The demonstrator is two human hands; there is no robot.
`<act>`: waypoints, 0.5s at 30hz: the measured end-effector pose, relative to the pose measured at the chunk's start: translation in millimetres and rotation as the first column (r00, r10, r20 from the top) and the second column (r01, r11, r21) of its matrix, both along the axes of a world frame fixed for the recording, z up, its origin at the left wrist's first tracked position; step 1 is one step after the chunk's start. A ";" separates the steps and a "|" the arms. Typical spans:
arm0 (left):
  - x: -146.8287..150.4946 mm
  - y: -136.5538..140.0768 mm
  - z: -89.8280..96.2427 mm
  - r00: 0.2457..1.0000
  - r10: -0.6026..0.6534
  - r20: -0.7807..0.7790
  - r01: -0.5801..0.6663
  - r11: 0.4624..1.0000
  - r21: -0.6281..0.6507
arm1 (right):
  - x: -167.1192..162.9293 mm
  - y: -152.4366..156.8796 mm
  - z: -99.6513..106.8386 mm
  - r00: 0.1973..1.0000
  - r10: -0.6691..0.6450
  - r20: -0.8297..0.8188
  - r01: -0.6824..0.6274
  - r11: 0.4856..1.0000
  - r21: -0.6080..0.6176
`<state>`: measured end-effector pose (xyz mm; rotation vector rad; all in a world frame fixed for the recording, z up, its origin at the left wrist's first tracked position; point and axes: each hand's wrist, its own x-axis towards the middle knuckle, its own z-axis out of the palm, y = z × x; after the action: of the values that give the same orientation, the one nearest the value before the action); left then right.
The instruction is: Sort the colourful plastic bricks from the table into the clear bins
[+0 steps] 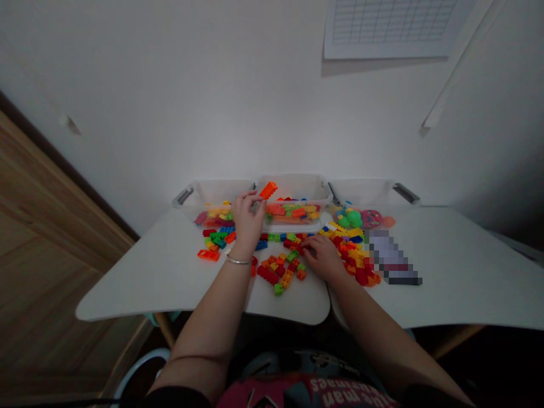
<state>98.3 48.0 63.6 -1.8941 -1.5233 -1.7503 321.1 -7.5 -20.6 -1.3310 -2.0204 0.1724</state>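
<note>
My left hand (249, 218) is raised at the front of the middle clear bin (293, 184). It pinches an orange toy building brick (268, 190) between thumb and fingers, level with the bin's rim. Lower and to the right, my right hand (323, 256) rests at the loose bricks with its fingers curled together. Its fingertips are beside red bricks (291, 244), and what they grip, if anything, is hidden. A mixed heap of red, orange, yellow and green bricks (267, 274) lies on the white table (289, 309) between my forearms.
A left clear bin (221, 188) contains colourful pieces; a right clear bin (361, 190) contains round green and pink toys (353, 217). More bricks (359, 263) lie right of my right hand, beside a blurred-out flat object (393, 258). An orange brick (208, 255) lies at the left.
</note>
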 end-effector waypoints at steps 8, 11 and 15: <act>15.2 30.3 35.1 0.972 0.094 -0.215 -0.152 0.950 -0.274 | 1.1 1.2 -0.5 1.000 0.001 0.009 -0.001 1.000 -0.016; 20.1 31.1 34.4 0.950 0.211 -0.231 -0.280 0.903 -0.325 | 1.4 1.3 -0.7 1.000 0.006 0.009 -0.006 1.000 -0.022; 22.4 32.2 31.1 0.939 0.215 -0.270 -0.312 0.864 -0.395 | 1.6 1.5 -1.4 1.000 0.004 0.007 -0.004 1.000 -0.021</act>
<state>120.7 80.2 94.7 -1.8558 -2.0944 -1.1094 322.7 -6.0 -22.0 -1.3418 -2.0326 0.1912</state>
